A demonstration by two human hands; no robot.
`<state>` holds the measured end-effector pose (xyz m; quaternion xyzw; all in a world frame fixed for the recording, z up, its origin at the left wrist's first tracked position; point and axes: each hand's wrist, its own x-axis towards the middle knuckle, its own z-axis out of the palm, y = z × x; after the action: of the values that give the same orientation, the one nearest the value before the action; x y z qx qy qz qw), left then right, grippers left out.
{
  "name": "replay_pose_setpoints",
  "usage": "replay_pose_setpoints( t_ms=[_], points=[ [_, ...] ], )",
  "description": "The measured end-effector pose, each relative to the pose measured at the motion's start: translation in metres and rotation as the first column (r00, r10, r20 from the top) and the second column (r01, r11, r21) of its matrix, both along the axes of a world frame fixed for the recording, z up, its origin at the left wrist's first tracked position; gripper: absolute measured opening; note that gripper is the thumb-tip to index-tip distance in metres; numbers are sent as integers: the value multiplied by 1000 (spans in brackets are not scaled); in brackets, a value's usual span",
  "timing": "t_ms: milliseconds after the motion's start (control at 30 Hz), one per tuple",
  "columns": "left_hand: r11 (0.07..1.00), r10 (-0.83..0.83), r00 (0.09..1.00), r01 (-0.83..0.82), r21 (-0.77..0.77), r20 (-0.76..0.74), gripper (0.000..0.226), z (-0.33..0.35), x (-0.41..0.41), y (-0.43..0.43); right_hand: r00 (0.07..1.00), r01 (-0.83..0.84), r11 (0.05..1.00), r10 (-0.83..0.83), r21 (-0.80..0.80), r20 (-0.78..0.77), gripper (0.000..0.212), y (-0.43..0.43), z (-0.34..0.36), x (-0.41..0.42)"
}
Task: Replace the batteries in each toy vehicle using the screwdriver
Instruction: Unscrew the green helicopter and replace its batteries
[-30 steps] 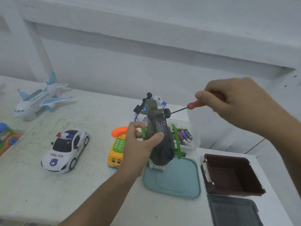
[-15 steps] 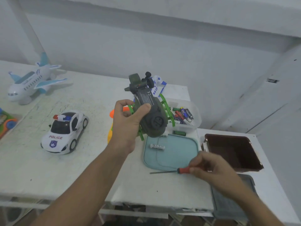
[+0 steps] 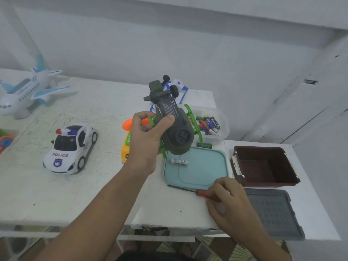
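My left hand (image 3: 146, 139) grips a dark green toy helicopter (image 3: 174, 125) belly-up above the table, thumb on its dark battery cover. My right hand (image 3: 227, 201) holds the red-handled screwdriver (image 3: 195, 191) low against the table's front, its thin shaft lying just below the teal lid (image 3: 207, 166). A white battery (image 3: 179, 162) lies on that lid. A green battery (image 3: 204, 145) lies at the lid's far edge. A clear tub (image 3: 222, 136) behind holds several batteries.
A white police car (image 3: 70, 147) and a white-blue toy plane (image 3: 26, 91) stand at left. A yellow toy phone (image 3: 127, 144) sits behind my left hand. At right are a brown bin (image 3: 263, 166) and a grey lid (image 3: 273, 211).
My right hand dropped from beside the helicopter, where the screwdriver tip pointed at it, down to the table front. The left hand lifted and tilted the helicopter slightly.
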<state>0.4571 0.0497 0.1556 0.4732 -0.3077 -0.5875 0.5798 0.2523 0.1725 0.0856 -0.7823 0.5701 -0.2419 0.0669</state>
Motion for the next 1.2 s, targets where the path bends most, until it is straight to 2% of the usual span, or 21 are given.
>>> replay_pose_setpoints(
  t_ms=[167,267,367,433,533,600,667,733,800,867,933,1033,1200],
  points=[
    [1000,-14,1000,14,1,1,35,5,1,2,997,2,999,-5,40,72,12,-4,1,-4],
    [1000,-31,1000,31,1,4,35,6,2,4,981,39,995,-56,94,184,11,-12,8,-4],
    [999,-37,999,37,1,4,37,7,3,5,922,87,989,-125,119,365,8,-31,32,2],
    [999,-41,999,41,1,9,38,8,3,4,852,109,989,-144,97,504,3,-49,55,12],
    [1000,-30,999,30,3,23,37,10,3,3,760,96,995,-93,30,643,10,-76,92,34],
    [1000,-28,999,28,-9,30,40,14,3,0,761,34,999,-36,15,648,19,-93,111,50],
    [999,-19,999,20,-36,39,44,22,5,-4,783,-20,997,-29,71,622,28,-107,125,65],
    [998,-3,999,6,-70,50,46,30,9,-9,823,-17,994,-46,106,566,33,-121,131,76],
    [995,16,998,-10,-104,56,38,39,16,-14,848,-3,992,-65,128,526,38,-130,136,86],
    [992,25,998,-17,-129,64,27,47,23,-22,842,-8,990,-69,139,535,43,-139,141,93],
    [988,56,995,-44,-148,80,33,54,31,-30,821,-26,989,-61,145,568,46,-148,148,101],
    [972,96,992,-77,-221,77,35,64,44,-38,724,-60,978,-96,201,683,61,-164,157,117],
    [879,194,955,-68,-472,224,29,67,64,-49,466,-103,964,-169,243,868,66,-201,160,138]
  ],
)
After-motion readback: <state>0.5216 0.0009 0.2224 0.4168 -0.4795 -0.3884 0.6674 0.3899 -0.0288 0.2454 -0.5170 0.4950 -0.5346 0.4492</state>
